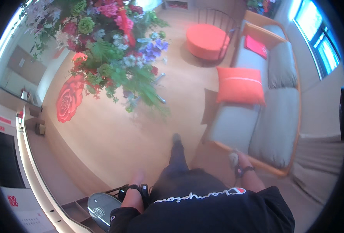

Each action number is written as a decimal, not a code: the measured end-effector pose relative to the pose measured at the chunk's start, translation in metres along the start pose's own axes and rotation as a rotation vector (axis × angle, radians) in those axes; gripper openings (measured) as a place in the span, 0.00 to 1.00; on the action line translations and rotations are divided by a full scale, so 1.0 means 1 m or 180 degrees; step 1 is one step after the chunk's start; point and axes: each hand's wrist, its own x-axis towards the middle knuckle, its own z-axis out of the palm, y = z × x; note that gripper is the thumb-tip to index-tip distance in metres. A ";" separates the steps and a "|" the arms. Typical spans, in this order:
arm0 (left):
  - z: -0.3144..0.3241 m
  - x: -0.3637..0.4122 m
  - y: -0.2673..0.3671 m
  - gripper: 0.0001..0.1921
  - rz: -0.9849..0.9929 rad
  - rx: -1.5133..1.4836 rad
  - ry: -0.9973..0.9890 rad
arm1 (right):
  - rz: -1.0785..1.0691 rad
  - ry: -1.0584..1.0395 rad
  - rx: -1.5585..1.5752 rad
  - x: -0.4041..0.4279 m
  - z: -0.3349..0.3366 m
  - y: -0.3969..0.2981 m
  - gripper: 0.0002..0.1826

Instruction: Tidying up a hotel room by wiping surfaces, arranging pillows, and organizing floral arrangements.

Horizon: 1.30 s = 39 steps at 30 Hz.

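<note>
My right hand (243, 160) is closed around a small greyish-white bundle, perhaps a cloth (234, 158), beside the near wooden end of the sofa (227, 148). A dark strap with a small device circles that wrist. My left hand (138, 176) hangs low at my other side, blurred, and its fingers cannot be made out. Black bands and a device sit on the left wrist. Behind that forearm is a round dark disc-shaped top (100, 208) with a ring-like mark. One dark-trousered leg and shoe (176, 138) reach forward on the wooden floor (125, 139).
A large artificial-looking flower arrangement (113, 49) fills the upper left ahead. Grey seat cushions (234, 123) and an orange pillow (241, 86) lie on the sofa. Beyond stands a red round-seated chair (208, 40). A long counter (26, 148) runs along the left; a rose decal (70, 100) appears nearby.
</note>
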 end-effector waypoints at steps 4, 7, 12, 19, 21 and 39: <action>-0.027 0.037 0.021 0.12 -0.2213 -0.2949 -0.0459 | -0.0168 -0.0008 -0.0049 0.042 0.038 -0.065 0.11; -0.076 0.098 0.045 0.11 -0.1927 -0.2794 -0.0424 | -0.0063 0.0003 0.0292 0.059 0.061 -0.110 0.11; -0.165 0.219 0.147 0.09 -0.0981 -0.1767 -0.0740 | -0.0234 -0.0090 0.0390 0.089 0.089 -0.171 0.13; -0.206 0.338 0.363 0.09 0.0438 -0.1958 -0.1071 | -0.0121 -0.0162 0.2080 0.174 0.038 -0.211 0.11; -0.207 0.361 0.382 0.09 0.0258 -0.1910 -0.1033 | -0.0050 0.0149 0.1860 0.161 0.064 -0.252 0.12; -0.254 0.634 0.557 0.06 0.1087 -0.1156 -0.1133 | -0.0596 0.0110 0.3147 0.283 -0.008 -0.503 0.07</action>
